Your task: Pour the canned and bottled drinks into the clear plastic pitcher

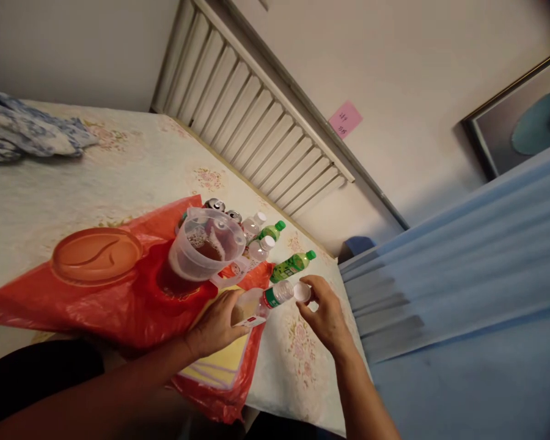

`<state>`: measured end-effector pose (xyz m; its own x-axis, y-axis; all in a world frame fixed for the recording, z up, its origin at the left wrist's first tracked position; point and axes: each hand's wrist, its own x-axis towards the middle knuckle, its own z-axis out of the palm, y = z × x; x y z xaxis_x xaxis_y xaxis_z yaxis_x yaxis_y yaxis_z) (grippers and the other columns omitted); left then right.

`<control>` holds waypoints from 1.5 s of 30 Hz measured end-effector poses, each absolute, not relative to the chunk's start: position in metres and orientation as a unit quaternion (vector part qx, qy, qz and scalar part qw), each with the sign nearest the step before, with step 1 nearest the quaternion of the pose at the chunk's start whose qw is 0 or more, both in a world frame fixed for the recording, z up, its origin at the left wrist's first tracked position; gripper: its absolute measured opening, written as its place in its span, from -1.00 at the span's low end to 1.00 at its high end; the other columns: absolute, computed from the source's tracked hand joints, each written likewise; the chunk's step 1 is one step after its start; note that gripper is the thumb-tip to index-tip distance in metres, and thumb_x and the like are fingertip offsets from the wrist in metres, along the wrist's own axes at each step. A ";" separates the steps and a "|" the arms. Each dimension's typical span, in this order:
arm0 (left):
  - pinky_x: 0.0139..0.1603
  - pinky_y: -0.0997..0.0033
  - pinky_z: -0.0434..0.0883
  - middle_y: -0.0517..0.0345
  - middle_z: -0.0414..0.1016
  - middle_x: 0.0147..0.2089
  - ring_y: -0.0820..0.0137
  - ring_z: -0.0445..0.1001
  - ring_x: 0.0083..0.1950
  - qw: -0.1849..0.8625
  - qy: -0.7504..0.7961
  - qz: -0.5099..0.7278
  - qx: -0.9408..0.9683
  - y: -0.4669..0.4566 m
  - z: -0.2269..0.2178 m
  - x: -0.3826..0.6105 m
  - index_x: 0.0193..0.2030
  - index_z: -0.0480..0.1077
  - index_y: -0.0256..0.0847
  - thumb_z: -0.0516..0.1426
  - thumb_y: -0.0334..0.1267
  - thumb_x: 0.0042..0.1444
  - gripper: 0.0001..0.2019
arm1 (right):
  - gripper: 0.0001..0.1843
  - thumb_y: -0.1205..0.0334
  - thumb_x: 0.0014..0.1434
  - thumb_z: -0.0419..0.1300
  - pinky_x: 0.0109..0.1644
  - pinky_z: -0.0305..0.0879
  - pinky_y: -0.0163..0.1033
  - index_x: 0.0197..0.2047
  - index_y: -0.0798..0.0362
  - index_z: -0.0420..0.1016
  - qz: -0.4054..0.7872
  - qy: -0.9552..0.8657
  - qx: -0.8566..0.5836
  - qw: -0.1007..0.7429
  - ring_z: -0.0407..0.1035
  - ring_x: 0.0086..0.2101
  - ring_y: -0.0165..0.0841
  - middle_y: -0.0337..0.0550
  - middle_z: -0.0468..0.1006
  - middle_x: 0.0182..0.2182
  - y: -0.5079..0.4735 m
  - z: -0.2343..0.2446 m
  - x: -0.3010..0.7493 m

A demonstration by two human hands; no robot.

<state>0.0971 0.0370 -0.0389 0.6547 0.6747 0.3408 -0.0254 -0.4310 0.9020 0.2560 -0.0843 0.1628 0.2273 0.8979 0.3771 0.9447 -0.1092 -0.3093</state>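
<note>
My left hand (219, 325) is closed around a clear plastic bottle (282, 293) with a green, white and red label. The bottle leans to the right. Between the thumb and fingers of my right hand (323, 311) is a small white cap (302, 292), just off the bottle's right end. Left of and behind the bottle, a clear plastic pitcher (183, 260) with a brown, foamy drink in it stands on a red plastic sheet (142, 311). A yellow sheet with purple edges (220, 366) lies under my left hand.
Behind the pitcher stand drink cans (215, 205), clear bottles with white caps (262, 245) and green bottles (293, 266). An orange round lid (96, 255) lies at the left. Beyond the flowered tablecloth (132, 165) are a radiator (256, 110) and a blue curtain (440, 275).
</note>
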 end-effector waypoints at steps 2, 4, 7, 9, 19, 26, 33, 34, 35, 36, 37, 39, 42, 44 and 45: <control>0.28 -0.04 0.37 -0.12 0.46 0.18 0.04 0.42 0.24 0.491 0.215 0.358 0.765 0.038 -0.038 0.098 0.19 0.27 -0.19 0.31 -0.26 -0.07 -0.36 | -0.60 0.44 0.08 0.18 -0.21 0.41 -0.23 0.01 0.04 0.46 -0.042 -0.645 -0.728 0.229 0.38 -0.36 -0.38 -0.06 0.52 -0.08 -0.081 0.171 0.253; 0.27 -0.02 0.38 -0.10 0.47 0.17 0.05 0.44 0.22 0.493 0.216 0.357 0.763 0.040 -0.037 0.099 0.18 0.28 -0.19 0.31 -0.25 -0.08 -0.37 | -0.59 0.44 0.10 0.19 -0.17 0.42 -0.22 0.04 0.04 0.46 -0.028 -0.658 -0.721 0.215 0.39 -0.37 -0.39 -0.08 0.54 -0.10 -0.078 0.177 0.251; 0.26 0.02 0.39 -0.06 0.48 0.16 0.07 0.44 0.22 0.492 0.214 0.351 0.767 0.041 -0.036 0.098 0.17 0.30 -0.17 0.31 -0.25 -0.08 -0.38 | -0.59 0.40 0.12 0.26 -0.11 0.41 -0.19 0.06 0.03 0.47 0.012 -0.648 -0.736 0.197 0.42 -0.36 -0.36 -0.20 0.55 -0.29 -0.075 0.185 0.251; 0.28 0.04 0.37 -0.06 0.47 0.17 0.08 0.43 0.22 0.489 0.206 0.347 0.774 0.041 -0.034 0.096 0.18 0.30 -0.16 0.31 -0.25 -0.06 -0.39 | -0.61 0.35 0.14 0.30 -0.15 0.39 -0.21 0.05 0.03 0.47 0.050 -0.639 -0.746 0.181 0.42 -0.38 -0.35 -0.26 0.52 -0.39 -0.072 0.189 0.250; 0.32 0.02 0.32 -0.14 0.44 0.21 0.08 0.40 0.25 0.488 0.203 0.327 0.783 0.040 -0.026 0.093 0.20 0.26 -0.21 0.29 -0.27 -0.02 -0.39 | -0.68 0.40 0.21 0.27 -0.22 0.32 -0.26 0.04 0.04 0.47 0.086 -0.693 -0.704 0.131 0.40 -0.36 -0.36 -0.18 0.53 -0.30 -0.062 0.198 0.247; 0.30 -0.01 0.34 -0.09 0.45 0.19 0.07 0.41 0.24 0.491 0.203 0.330 0.780 0.041 -0.025 0.094 0.17 0.28 -0.16 0.30 -0.24 -0.03 -0.41 | -0.64 0.48 0.19 0.20 -0.23 0.31 -0.27 0.04 0.02 0.47 0.076 -0.707 -0.694 0.111 0.39 -0.35 -0.37 -0.14 0.54 -0.23 -0.061 0.200 0.243; 0.27 -0.01 0.36 -0.09 0.47 0.16 0.07 0.43 0.21 0.494 0.200 0.327 0.780 0.042 -0.022 0.091 0.16 0.29 -0.18 0.31 -0.23 -0.03 -0.42 | -0.62 0.46 0.20 0.15 -0.22 0.34 -0.26 0.05 -0.03 0.50 0.077 -0.712 -0.683 0.141 0.40 -0.34 -0.35 -0.13 0.57 -0.21 -0.061 0.198 0.240; 0.28 -0.01 0.36 -0.08 0.47 0.15 0.07 0.43 0.21 0.495 0.200 0.326 0.780 0.042 -0.022 0.092 0.16 0.30 -0.17 0.31 -0.23 -0.03 -0.42 | -0.63 0.45 0.20 0.16 -0.22 0.34 -0.26 0.04 -0.03 0.51 0.081 -0.710 -0.684 0.148 0.40 -0.34 -0.35 -0.13 0.57 -0.21 -0.061 0.198 0.240; 0.28 -0.01 0.36 -0.07 0.47 0.15 0.07 0.43 0.21 0.495 0.201 0.327 0.780 0.042 -0.023 0.092 0.16 0.30 -0.16 0.31 -0.22 -0.03 -0.42 | -0.65 0.44 0.20 0.16 -0.22 0.34 -0.26 0.03 -0.03 0.51 0.085 -0.708 -0.684 0.156 0.40 -0.34 -0.35 -0.14 0.57 -0.22 -0.061 0.197 0.241; 0.29 0.00 0.35 -0.07 0.47 0.16 0.08 0.43 0.22 0.495 0.202 0.329 0.779 0.041 -0.024 0.092 0.16 0.29 -0.16 0.31 -0.22 -0.03 -0.41 | -0.67 0.42 0.21 0.17 -0.22 0.34 -0.26 0.02 -0.02 0.52 0.089 -0.705 -0.684 0.165 0.40 -0.35 -0.35 -0.15 0.57 -0.24 -0.061 0.197 0.243; 0.30 0.00 0.35 -0.07 0.46 0.17 0.08 0.42 0.23 0.495 0.202 0.332 0.777 0.041 -0.026 0.093 0.17 0.29 -0.16 0.32 -0.22 -0.03 -0.40 | -0.70 0.39 0.21 0.19 -0.21 0.35 -0.26 0.01 -0.01 0.53 0.092 -0.701 -0.685 0.177 0.39 -0.36 -0.36 -0.16 0.57 -0.26 -0.061 0.196 0.245; 0.31 0.02 0.34 -0.07 0.45 0.19 0.09 0.41 0.24 0.496 0.206 0.338 0.773 0.041 -0.030 0.096 0.20 0.27 -0.17 0.31 -0.24 -0.03 -0.38 | -0.73 0.34 0.21 0.22 -0.20 0.34 -0.25 -0.01 0.01 0.53 0.093 -0.690 -0.688 0.205 0.37 -0.39 -0.37 -0.18 0.57 -0.29 -0.062 0.194 0.251; 0.29 0.04 0.35 -0.07 0.43 0.20 0.09 0.41 0.25 0.500 0.214 0.339 0.768 0.041 -0.037 0.099 0.20 0.26 -0.17 0.31 -0.25 -0.03 -0.37 | -0.73 0.27 0.21 0.26 -0.21 0.34 -0.23 0.00 0.03 0.54 0.091 -0.670 -0.701 0.226 0.35 -0.41 -0.37 -0.21 0.54 -0.35 -0.063 0.192 0.259; 0.28 0.04 0.37 -0.06 0.43 0.20 0.08 0.40 0.26 0.501 0.217 0.336 0.767 0.041 -0.039 0.100 0.20 0.27 -0.16 0.31 -0.26 -0.04 -0.38 | -0.72 0.23 0.22 0.27 -0.22 0.32 -0.23 0.01 0.03 0.56 0.090 -0.667 -0.707 0.218 0.34 -0.41 -0.36 -0.23 0.51 -0.39 -0.064 0.191 0.262; 0.28 0.04 0.37 -0.05 0.43 0.19 0.08 0.40 0.26 0.501 0.217 0.335 0.768 0.041 -0.040 0.101 0.19 0.27 -0.15 0.31 -0.27 -0.04 -0.38 | -0.72 0.22 0.22 0.27 -0.23 0.32 -0.23 0.01 0.03 0.56 0.089 -0.668 -0.708 0.211 0.34 -0.42 -0.36 -0.23 0.51 -0.40 -0.064 0.191 0.262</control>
